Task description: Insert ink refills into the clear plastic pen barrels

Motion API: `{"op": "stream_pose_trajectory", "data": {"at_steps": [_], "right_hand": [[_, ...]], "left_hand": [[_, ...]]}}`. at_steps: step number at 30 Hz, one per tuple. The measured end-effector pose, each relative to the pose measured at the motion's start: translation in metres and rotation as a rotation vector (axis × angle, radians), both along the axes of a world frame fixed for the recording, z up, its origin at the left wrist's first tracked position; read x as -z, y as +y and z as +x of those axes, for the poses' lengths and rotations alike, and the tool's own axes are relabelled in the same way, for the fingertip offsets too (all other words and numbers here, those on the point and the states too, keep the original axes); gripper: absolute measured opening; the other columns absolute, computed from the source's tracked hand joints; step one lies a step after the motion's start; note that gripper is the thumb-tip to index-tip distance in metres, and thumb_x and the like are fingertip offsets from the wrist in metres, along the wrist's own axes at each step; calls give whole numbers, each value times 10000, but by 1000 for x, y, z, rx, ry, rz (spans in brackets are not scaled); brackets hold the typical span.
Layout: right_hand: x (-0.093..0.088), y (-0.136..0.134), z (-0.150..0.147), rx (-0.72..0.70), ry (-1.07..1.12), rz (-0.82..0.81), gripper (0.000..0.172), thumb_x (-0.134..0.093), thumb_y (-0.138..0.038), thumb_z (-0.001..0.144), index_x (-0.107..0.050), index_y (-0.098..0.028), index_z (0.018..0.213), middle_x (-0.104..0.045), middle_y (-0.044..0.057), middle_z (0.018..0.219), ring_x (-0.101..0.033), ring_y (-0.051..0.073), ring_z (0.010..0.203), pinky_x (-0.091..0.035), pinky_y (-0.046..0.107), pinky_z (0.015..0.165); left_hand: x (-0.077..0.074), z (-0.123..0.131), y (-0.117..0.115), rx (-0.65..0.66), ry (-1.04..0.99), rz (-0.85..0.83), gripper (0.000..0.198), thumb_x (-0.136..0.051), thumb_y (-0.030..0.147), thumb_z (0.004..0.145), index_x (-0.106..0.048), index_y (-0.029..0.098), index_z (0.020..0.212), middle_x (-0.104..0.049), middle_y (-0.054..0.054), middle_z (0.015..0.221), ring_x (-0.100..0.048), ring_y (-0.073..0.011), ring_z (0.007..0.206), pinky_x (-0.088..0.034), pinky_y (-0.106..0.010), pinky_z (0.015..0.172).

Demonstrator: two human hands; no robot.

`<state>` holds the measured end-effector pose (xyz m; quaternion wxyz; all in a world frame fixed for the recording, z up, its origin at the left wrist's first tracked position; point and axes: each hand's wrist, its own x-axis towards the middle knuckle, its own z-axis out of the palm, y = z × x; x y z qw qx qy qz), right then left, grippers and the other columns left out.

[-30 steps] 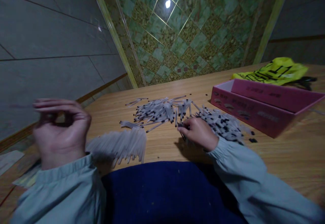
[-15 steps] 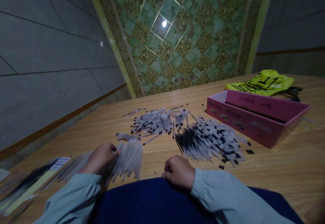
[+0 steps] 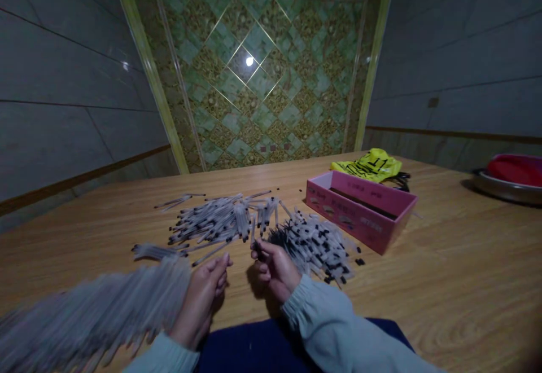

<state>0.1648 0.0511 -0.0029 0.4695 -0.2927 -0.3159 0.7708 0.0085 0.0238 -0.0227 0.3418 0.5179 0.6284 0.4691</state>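
My left hand (image 3: 206, 289) is closed, thumb against the fingers, beside a wide row of translucent tubes (image 3: 105, 311); what it grips is too small to make out. My right hand (image 3: 276, 266) pinches a small dark piece at its fingertips, just left of a pile of clear pieces with black parts (image 3: 324, 243). Farther back lies a heap of translucent tubes with dark ends (image 3: 215, 218). A smaller bundle of such tubes (image 3: 154, 251) rests nearer, left of my left hand.
A pink open box (image 3: 359, 209) stands right of the piles, with a yellow bag (image 3: 370, 165) behind it. At the far right is a metal basin (image 3: 508, 188) with something red in it. Small black pieces (image 3: 359, 262) lie near the box.
My left hand has left the row of tubes and come toward my right hand. My right hand has risen from the table's near edge, fingertips pinched. The view has turned right.
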Motion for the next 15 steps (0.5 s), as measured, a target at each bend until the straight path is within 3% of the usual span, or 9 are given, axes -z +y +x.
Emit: {"op": "stream_pose_trajectory", "data": {"at_steps": [2, 5, 8, 11, 15], "right_hand": [[-11, 10, 14, 108, -163, 99, 246, -547, -395, 688, -455, -171, 730, -415, -51, 627, -209, 22, 380, -121, 166, 352], [-29, 33, 47, 281, -430, 272, 260, -497, -440, 712, -440, -188, 736, -422, -55, 629, -214, 32, 389, -164, 176, 369], [-41, 62, 86, 410, -794, 430, 221, -499, -396, 726, -487, -177, 700, -440, -42, 577, -317, 57, 418, -228, 195, 415], [-41, 82, 117, 433, -1203, 549, 133, -596, -279, 642, -551, -161, 600, -544, 12, 603, -498, 126, 584, -314, 224, 527], [-34, 84, 134, 370, -1645, 664, 72, -613, -237, 616, -637, -170, 629, -650, 75, 720, -576, 230, 776, -346, 289, 656]], "left_hand": [[13, 11, -4, 12, -76, 19, 534, -456, 694, 647, -555, 176, 730, -292, 108, 393, -269, -66, 320, -204, -182, 349], [25, 9, -5, -1, -169, 26, 477, -575, 618, 620, -576, 145, 677, -305, 98, 397, -272, -52, 350, -164, -173, 360], [33, 1, -2, 17, -206, 1, 471, -567, 600, 646, -591, 133, 704, -303, 101, 389, -248, -47, 349, -156, -179, 365], [40, -2, 3, 27, -224, 14, 472, -547, 607, 659, -590, 140, 715, -328, 95, 393, -252, -52, 349, -168, -184, 367], [43, 2, 5, 33, -221, 24, 441, -548, 598, 661, -589, 160, 682, -375, 75, 410, -291, -73, 361, -190, -192, 366]]}}
